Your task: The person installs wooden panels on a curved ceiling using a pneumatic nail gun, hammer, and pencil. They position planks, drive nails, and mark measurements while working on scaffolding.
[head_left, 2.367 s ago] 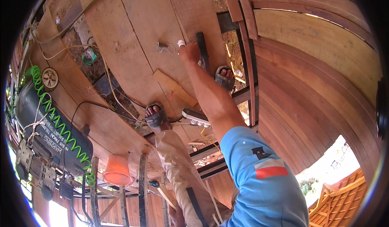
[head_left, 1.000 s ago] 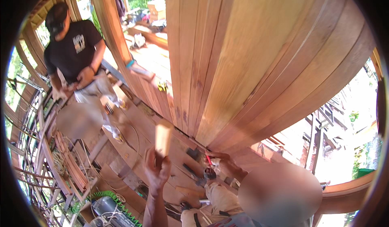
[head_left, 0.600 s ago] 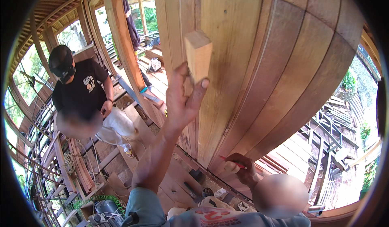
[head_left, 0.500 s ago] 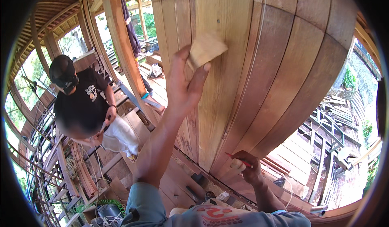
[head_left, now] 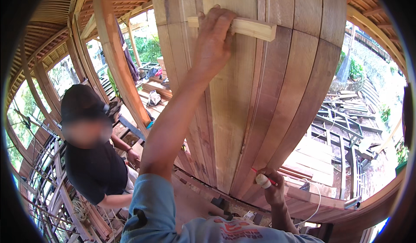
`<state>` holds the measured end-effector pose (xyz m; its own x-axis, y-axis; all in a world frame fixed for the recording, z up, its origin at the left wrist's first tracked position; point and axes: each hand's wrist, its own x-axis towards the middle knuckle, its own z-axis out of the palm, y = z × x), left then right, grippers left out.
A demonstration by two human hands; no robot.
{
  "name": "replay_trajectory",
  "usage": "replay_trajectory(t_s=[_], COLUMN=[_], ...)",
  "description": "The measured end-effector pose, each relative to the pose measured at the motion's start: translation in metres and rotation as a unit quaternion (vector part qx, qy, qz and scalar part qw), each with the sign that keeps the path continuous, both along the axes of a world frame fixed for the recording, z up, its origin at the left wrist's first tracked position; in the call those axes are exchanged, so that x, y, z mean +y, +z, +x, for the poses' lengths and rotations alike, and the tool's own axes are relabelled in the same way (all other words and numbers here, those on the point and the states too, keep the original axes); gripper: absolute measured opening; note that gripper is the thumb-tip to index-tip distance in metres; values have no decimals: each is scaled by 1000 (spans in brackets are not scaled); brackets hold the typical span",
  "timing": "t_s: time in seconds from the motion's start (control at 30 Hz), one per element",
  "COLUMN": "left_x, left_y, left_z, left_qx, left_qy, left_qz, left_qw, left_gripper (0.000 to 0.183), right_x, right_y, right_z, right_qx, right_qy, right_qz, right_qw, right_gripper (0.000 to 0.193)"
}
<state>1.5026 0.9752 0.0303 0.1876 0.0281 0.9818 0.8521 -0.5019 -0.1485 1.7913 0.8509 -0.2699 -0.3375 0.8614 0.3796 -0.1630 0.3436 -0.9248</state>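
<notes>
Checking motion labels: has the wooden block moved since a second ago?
Yes, the wooden block moved up the plank wall, from below its cross seam to seam level, now crosswise.

That batten (head_left: 253, 28) is pale cream, the plank wall (head_left: 232, 117) striped honey and reddish brown; what looks like a pencil (head_left: 273, 182) is red, the T-shirt (head_left: 201, 230) greyish blue with red print.

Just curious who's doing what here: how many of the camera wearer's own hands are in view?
2. The left hand holds a pale wood strip across the plank wall; the right hand, lower right, holds a slim red tool. Neither is hidden.
</notes>
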Motion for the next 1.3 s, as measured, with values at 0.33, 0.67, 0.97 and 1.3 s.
replay_trajectory(t_s=[0.33,0.67,0.97,1.3], left_x=[21,27,30,34], left_y=[1,-7,-1,-6], left_z=[-16,-12,-21,-15], left_qx=[-13,-29,-11,-32], left_qy=[-17,47,64,72], left_qz=[39,49,62,68], left_qw=[999,997,996,995], left_gripper=[51,62,64,70], right_x=[-31,-16,20,27], right_y=[-5,8,19,48], right_z=[-4,6,15,9], right_qx=[3,70,148,136], right_qy=[3,-118,-136,-158], right_qz=[-3,14,43,33], right_qw=[1000,990,979,977], right_gripper=[27,33,30,42])
